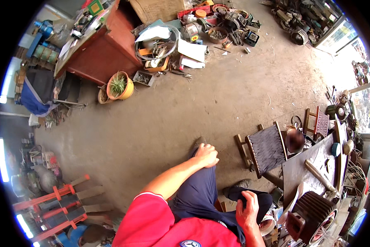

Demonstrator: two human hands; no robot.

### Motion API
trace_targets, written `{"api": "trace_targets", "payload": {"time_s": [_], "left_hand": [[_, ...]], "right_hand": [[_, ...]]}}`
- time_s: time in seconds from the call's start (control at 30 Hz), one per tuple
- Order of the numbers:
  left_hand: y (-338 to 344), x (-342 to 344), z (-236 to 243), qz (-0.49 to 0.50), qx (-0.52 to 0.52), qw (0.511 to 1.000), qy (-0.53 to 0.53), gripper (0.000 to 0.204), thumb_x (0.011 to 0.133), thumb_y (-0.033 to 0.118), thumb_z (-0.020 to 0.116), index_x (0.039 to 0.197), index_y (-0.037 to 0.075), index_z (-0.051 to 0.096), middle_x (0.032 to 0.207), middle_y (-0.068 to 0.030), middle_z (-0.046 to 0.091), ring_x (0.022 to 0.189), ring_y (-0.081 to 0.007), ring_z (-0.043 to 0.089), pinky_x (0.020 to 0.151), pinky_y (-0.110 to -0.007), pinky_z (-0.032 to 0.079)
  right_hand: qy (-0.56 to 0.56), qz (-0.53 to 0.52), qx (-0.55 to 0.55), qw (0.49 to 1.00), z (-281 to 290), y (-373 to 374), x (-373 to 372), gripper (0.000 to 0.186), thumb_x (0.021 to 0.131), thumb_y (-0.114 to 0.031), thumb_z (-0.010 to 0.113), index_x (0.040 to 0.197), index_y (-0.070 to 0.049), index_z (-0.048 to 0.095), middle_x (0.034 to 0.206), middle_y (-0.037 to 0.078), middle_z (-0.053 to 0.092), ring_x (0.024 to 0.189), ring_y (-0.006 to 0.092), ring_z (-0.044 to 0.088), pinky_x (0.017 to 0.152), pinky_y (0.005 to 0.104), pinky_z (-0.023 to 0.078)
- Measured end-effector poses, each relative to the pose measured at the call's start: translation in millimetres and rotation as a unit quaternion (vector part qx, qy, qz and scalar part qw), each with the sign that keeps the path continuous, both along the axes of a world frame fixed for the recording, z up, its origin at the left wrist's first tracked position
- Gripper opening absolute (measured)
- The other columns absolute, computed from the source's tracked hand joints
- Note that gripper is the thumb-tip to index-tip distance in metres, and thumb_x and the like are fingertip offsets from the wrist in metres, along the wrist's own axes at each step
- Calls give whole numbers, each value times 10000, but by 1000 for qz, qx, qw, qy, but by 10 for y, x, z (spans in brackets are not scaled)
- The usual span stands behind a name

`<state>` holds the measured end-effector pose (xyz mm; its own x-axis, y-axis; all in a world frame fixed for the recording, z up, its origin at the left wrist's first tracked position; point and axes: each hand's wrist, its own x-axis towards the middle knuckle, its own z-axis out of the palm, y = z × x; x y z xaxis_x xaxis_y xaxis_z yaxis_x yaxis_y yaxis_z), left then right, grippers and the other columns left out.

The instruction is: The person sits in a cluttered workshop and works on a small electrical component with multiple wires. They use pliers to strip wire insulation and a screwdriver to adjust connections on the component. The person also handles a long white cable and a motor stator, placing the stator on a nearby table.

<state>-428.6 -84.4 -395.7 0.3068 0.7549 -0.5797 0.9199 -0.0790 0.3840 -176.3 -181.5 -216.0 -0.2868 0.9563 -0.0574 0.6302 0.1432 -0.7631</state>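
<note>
Head view: dark navy trousers [198, 188] beneath the left hand [206, 156].

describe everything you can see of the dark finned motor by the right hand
The motor has a dark brownish casing that looks like metal, with parallel fins along its body. A boxy part with an opening juts out on its left side. It sits at the lower right, apart from the right hand, which holds nothing. What supports it is mostly hidden, and its inside is unclear.
</note>
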Motion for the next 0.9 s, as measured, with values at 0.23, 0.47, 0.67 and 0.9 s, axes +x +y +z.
{"api": "trace_targets", "payload": {"time_s": [0.23, 0.47, 0.67, 0.9], "left_hand": [[-143, -588, 258, 166, -44, 984, -52, 531, 905, 428, 572, 1334, 119, 518, 1487, -202, 348, 1351, -398, 369, 1024, -558, 417], [-738, -642, 1685, -118, -161, 961, -194, 434, 906, 473, 509, 1007, 112, 728, 1119, -88, 655, 1203, -241, 515, 1026, -541, 329], [-380, -1235, 1724, -64, -73, 992, -78, 383, 880, 446, 539, 993, 134, 730, 1191, -87, 596, 1218, -248, 469, 966, -604, 313], [667, -2177, 1546, 255, -227, 939, 38, 419, 918, 410, 567, 1168, 87, 661, 1246, -127, 612, 1199, -297, 557, 994, -456, 444]], "right_hand": [[-199, 59, -150, 967, 163, 687, 43, 371, 792, -138, 684, 1137, -23, 609, 1125, 189, 618, 1082, 375, 564, 925, 465, 452], [-395, 270, -419, 772, -23, 209, -168, 395, 841, -342, 637, 1177, -134, 642, 1298, 119, 576, 1251, 335, 501, 1004, 511, 415], [-90, 155, -552, 815, 327, 1157, -1246, 302, 931, -253, 546, 996, 16, 667, 869, 192, 692, 825, 255, 678, 742, 395, 518], [-290, 249, -298, 875, 764, 2336, -1251, 373, 855, -287, 626, 1177, -99, 645, 1173, 118, 646, 1187, 339, 555, 1013, 472, 435]]}}
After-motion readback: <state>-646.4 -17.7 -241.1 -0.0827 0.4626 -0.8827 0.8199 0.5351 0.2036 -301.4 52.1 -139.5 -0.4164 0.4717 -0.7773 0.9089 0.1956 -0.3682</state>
